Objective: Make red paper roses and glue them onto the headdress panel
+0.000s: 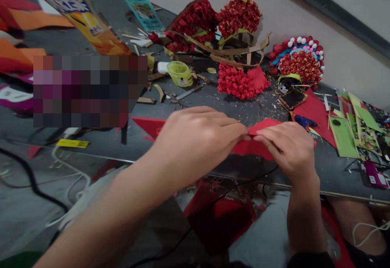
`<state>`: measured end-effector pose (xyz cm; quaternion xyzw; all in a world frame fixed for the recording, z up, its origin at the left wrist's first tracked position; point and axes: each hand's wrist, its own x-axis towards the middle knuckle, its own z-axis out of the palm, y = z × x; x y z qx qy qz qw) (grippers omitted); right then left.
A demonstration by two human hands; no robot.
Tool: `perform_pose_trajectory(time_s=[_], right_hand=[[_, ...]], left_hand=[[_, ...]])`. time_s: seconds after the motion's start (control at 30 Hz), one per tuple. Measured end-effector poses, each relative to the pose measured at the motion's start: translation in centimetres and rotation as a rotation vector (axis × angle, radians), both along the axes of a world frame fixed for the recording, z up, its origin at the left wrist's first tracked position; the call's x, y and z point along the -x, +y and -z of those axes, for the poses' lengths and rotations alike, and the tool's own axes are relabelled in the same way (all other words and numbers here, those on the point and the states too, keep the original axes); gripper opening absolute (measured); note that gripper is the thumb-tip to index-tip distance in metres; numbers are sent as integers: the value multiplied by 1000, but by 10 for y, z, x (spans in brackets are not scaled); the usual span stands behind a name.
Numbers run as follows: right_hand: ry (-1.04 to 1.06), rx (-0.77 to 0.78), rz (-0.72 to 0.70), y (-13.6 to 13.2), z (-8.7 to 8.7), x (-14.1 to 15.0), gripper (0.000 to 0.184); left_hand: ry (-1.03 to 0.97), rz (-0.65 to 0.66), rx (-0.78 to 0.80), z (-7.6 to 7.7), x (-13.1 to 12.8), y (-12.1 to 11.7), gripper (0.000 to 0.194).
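Both of my hands pinch a piece of red paper between their fingertips, just above the table's front edge. My left hand reaches across from the left, its fingers closed and bent toward the right. From the other side my right hand grips the paper with thumb and fingers, and the two sets of fingertips nearly meet. Red paper also shows behind the left hand; whether it is the same piece I cannot tell. Just behind the hands lies a cluster of crumpled red paper.
Red-flowered cardboard pieces stand by the wall, near a beaded fan-shaped ornament. A yellow tape roll and a snack bag are to the left. At right lie a blue glue gun, green sheets and a purple box. Cables hang below.
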<state>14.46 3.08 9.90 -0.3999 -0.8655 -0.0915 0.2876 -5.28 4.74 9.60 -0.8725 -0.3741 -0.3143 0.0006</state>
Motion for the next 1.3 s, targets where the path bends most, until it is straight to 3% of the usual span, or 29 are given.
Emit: perform_pose_trajectory(time_s=[0.17,0.4,0.57,0.63,0.77,0.93,1.03,1.17,1.23,1.3], right_hand=[[35,-97,54,6,-1,-18,14],[66,-42,270,15,4,-52,16],[354,-160,520,18,9,-82,22],[512,-36,460,17,10,-83,28],[637,357,157,18,19,-65,51],[743,590,-43,24,38,-38,64],[757,770,-29,25,46,-23,49],[870,854,32,26,49,-5,30],[922,818,104,27,49,0,24],[941,745,178,25,48,5,20]], left_hand=[[21,-44,-142,-9,27,4,32],[28,-219,5,-10,46,5,39],[-129,-442,88,-6,60,5,35],[-217,-448,157,-8,60,5,35],[-318,-360,326,-15,45,8,39],[-478,-310,420,-5,27,24,36],[-554,-234,508,6,19,33,33],[-466,-187,539,15,8,36,30],[-398,-166,521,18,0,33,42],[-315,-123,509,22,-8,28,72]])
